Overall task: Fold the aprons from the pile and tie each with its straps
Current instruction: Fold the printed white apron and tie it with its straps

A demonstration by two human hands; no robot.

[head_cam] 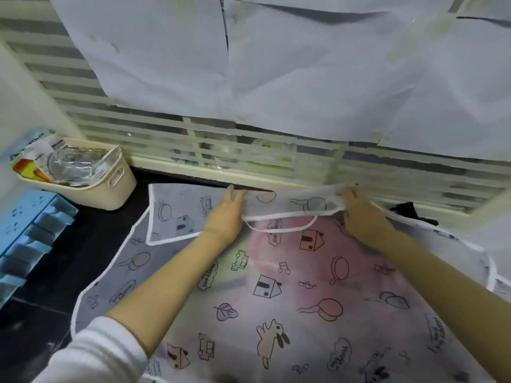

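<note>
The left hand (225,214) is pressing straight-fingered on the far edge of the printed apron (276,294) spread over the dark surface (91,239); the right hand (356,207) is gripping that edge.

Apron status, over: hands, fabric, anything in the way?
Left hand flat on apron, fingers straight. Right hand grips the folded top edge. Neck strap loose between them. Cream basket sits clear, left.
</note>
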